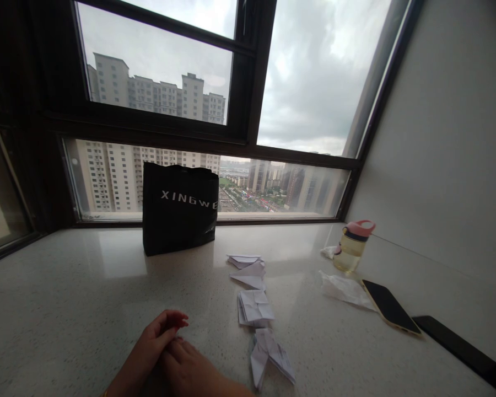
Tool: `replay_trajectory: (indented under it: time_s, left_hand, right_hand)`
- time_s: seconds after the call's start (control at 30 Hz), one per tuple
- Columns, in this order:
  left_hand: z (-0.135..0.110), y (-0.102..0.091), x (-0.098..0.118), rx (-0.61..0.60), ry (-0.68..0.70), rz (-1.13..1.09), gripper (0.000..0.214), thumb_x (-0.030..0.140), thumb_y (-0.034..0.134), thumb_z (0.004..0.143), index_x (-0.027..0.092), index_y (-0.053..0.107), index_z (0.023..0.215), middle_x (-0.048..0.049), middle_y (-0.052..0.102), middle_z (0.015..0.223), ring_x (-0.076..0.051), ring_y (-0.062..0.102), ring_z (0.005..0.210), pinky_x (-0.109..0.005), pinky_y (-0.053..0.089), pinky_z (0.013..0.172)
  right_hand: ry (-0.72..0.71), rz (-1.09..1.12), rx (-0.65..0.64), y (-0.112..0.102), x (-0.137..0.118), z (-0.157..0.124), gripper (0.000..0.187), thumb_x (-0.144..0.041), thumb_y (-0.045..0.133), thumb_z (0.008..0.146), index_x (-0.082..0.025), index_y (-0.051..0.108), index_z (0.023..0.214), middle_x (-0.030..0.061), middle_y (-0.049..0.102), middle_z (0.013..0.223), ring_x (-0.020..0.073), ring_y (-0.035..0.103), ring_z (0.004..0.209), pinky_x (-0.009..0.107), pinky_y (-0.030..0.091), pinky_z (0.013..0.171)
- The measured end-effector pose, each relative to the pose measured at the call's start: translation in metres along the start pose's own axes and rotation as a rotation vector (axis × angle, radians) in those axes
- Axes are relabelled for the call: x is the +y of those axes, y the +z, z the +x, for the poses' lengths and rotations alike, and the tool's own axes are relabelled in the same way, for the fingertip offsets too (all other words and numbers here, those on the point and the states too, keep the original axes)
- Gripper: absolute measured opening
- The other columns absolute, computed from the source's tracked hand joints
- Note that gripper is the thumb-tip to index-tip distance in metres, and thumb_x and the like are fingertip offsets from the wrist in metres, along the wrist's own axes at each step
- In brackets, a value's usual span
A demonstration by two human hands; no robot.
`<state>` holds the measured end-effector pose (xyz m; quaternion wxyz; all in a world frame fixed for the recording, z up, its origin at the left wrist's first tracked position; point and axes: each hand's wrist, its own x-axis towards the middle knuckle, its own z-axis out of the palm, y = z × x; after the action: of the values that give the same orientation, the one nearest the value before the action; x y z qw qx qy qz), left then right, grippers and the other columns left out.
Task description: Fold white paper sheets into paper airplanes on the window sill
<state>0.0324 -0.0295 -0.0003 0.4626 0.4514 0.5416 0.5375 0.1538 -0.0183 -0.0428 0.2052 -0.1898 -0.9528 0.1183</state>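
Note:
Near the bottom of the head view, my left hand [152,343] and my right hand [192,368] rest together just above or on the pale speckled counter [66,320]. The left hand's fingers are loosely bent, with the thumb apart from them and nothing seen between. My right hand lies against the left one, its fingers hidden. To their right is a row of folded white papers: a forked piece [269,355] is closest, then a square folded packet [255,307], a pointed piece [250,274] and a flat layered fold [244,260]. Neither hand touches these papers.
A black bag [179,212] with white lettering stands by the window. On the right are a bottle [351,248] with a pink lid, a crumpled tissue [347,289], a phone [391,306] and a long black object [463,350]. A white wall [446,165] bounds the right side.

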Motion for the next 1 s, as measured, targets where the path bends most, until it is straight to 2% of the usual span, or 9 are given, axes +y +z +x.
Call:
replay_trajectory:
  time_s: [0.17,0.33,0.7,1.0]
  left_hand:
    - [-0.0001,-0.0004,0.0015,-0.005,-0.005,0.023,0.017,0.026,0.061,0.055,0.019,0.063,0.070,-0.0048,0.067,0.075,-0.024,0.061,0.082,-0.033,0.047,0.078]
    - [-0.0015,0.0002,0.0003,0.007,-0.009,0.016,0.018,0.026,0.059,0.057,0.019,0.064,0.073,-0.0048,0.066,0.076,-0.024,0.061,0.083,-0.033,0.047,0.078]
    - [-0.0014,0.0000,0.0000,-0.001,-0.008,0.008,0.018,0.025,0.058,0.057,0.018,0.064,0.073,-0.0045,0.066,0.076,-0.024,0.061,0.083,-0.034,0.046,0.080]
    - [-0.0015,0.0002,0.0008,-0.004,0.000,0.009,0.016,0.025,0.059,0.057,0.019,0.064,0.071,-0.0045,0.066,0.076,-0.024,0.061,0.083,-0.034,0.047,0.079]
  right_hand:
    - [0.004,0.004,0.011,0.0001,-0.0003,0.0002,0.070,-0.043,0.058,0.076,-0.005,0.029,0.128,0.0174,0.045,0.123,0.0265,0.039,0.116,0.038,0.032,0.100]
    - [0.002,0.027,0.014,-0.0005,-0.0003,0.0006,0.079,-0.052,0.060,0.070,-0.005,0.030,0.127,0.0175,0.045,0.122,0.0277,0.040,0.115,0.038,0.033,0.099]
    - [-0.002,0.005,-0.003,-0.0060,-0.0027,0.0000,0.071,-0.042,0.060,0.075,-0.006,0.028,0.127,0.0175,0.043,0.124,0.0267,0.038,0.117,0.038,0.032,0.100]
    - [0.008,0.008,-0.013,-0.0043,-0.0023,-0.0008,0.080,-0.051,0.060,0.070,-0.004,0.029,0.127,0.0186,0.042,0.124,0.0283,0.035,0.119,0.038,0.030,0.101]
